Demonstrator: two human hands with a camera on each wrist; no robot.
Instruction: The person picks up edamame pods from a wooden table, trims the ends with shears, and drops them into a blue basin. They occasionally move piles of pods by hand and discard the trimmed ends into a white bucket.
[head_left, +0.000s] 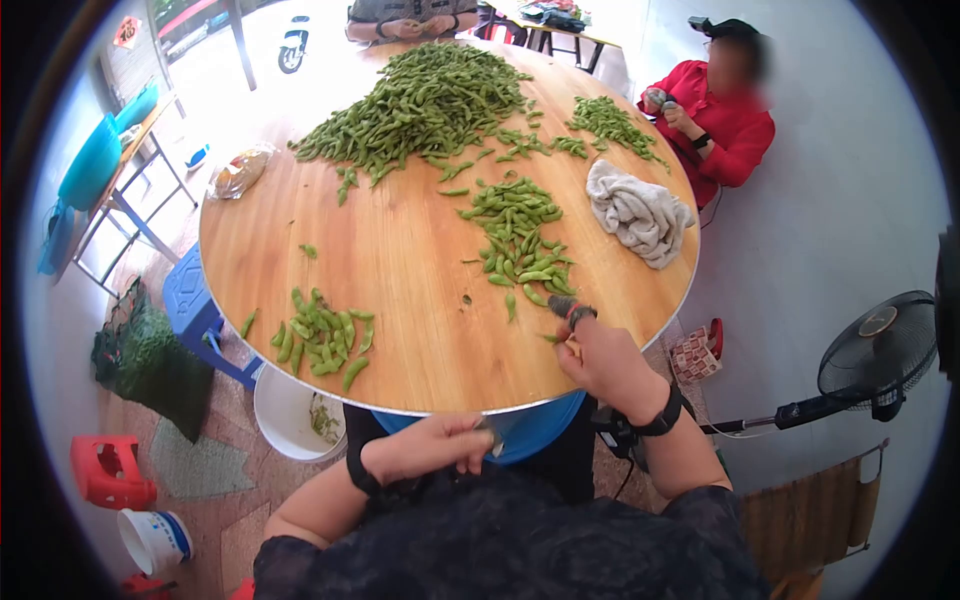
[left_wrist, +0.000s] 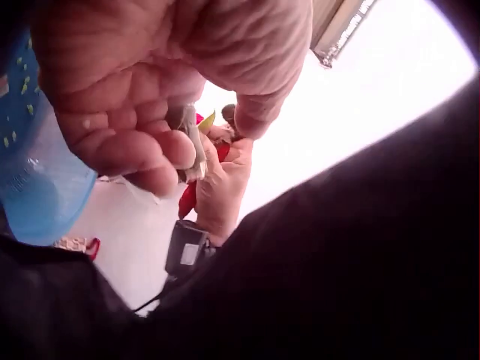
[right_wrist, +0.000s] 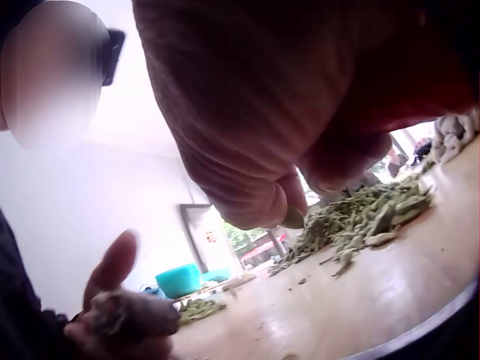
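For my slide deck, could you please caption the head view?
The person's right hand near curved, green bean pods on a round, brown wooden table, a large pod heap beyond.

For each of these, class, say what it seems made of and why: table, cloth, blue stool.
Table: wood or wood-look laminate, smooth with a slight sheen; streaky grain.
Cloth: soft fabric, perhaps cotton, matt; bunched folds.
Blue stool: probably moulded plastic, smooth; even colour throughout.
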